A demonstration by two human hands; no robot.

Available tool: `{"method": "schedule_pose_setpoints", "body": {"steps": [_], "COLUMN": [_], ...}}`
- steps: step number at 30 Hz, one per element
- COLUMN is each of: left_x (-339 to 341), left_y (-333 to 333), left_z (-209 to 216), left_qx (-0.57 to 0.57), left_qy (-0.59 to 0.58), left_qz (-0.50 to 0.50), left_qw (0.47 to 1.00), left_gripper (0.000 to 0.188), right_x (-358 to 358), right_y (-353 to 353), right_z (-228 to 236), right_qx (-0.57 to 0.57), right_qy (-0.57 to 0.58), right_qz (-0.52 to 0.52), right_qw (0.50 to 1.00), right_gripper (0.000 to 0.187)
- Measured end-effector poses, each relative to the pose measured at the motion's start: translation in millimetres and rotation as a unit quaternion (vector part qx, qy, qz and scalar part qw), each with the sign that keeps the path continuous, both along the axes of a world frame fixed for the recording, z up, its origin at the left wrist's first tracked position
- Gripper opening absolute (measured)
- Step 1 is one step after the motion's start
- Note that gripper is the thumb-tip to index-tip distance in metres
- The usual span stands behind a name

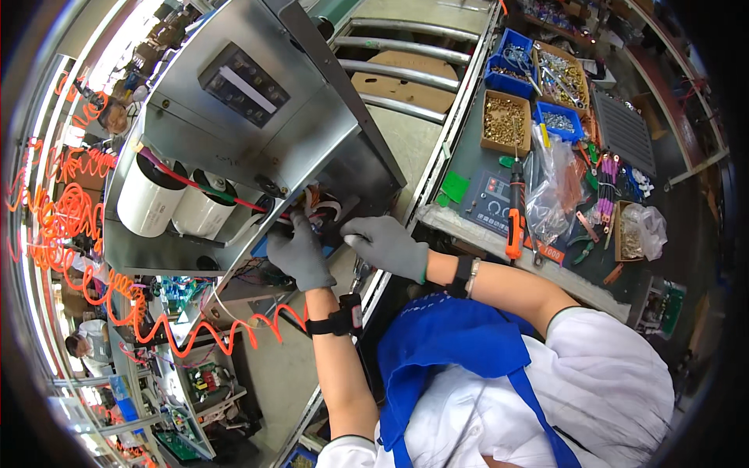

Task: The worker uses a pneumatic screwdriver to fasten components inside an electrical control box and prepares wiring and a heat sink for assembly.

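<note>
A large grey metal cabinet stands tilted across the upper left of the head view, its lower side exposing wires and parts. My left hand, in a grey glove, is at the cabinet's lower edge by a bundle of wires. Its fingers are bent and partly hidden, so what they grip does not show. To its right, my right hand, gloved alike, has curled fingers with the tips together beside the cabinet opening; anything between them is too small to name. A red cable runs along the cabinet towards my left hand. Two white cylinders sit inside the cabinet.
Metal rollers lie beyond the cabinet. On the right bench are boxes of brass fasteners, blue bins, an orange-handled screwdriver, plastic bags and pliers. An orange coiled hose hangs at left. Other people are in the background.
</note>
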State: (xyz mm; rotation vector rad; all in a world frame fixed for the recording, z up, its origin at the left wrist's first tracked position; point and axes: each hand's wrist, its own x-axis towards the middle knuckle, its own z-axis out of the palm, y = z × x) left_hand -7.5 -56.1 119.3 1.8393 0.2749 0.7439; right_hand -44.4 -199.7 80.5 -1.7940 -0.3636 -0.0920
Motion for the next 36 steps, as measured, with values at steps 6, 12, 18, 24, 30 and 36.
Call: {"method": "schedule_pose_setpoints", "body": {"steps": [6, 12, 18, 24, 30, 36], "left_x": [4, 5, -22, -32, -15, 6], "left_y": [1, -1, 9, 14, 19, 16], "left_z": [-19, -34, -59, -88, -94, -108], "left_qx": [0.010, 0.013, 0.118, -0.207, -0.156, -0.202], "left_qy": [-0.030, -0.086, -0.066, 0.072, 0.043, 0.103], "left_qz": [0.065, 0.051, 0.048, -0.025, -0.038, -0.041], "left_qw": [0.997, 0.995, 0.990, 0.975, 0.986, 0.973], "left_gripper": [0.019, 0.025, 0.032, 0.024, 0.023, 0.018], "right_x": [22, 59, 90, 72, 31, -15], "right_y": [20, 15, 34, 18, -37, -93], "right_z": [44, 152, 226, 213, 155, 85], "right_qx": [0.089, -0.009, -0.242, -0.127, -0.017, 0.008], "right_qy": [-0.097, -0.260, -0.174, -0.132, -0.035, 0.187], "right_qz": [-0.051, 0.024, 0.088, 0.090, 0.102, 0.054], "right_qw": [0.990, 0.965, 0.950, 0.979, 0.994, 0.981], "right_gripper": [0.018, 0.024, 0.034, 0.039, 0.041, 0.050]}}
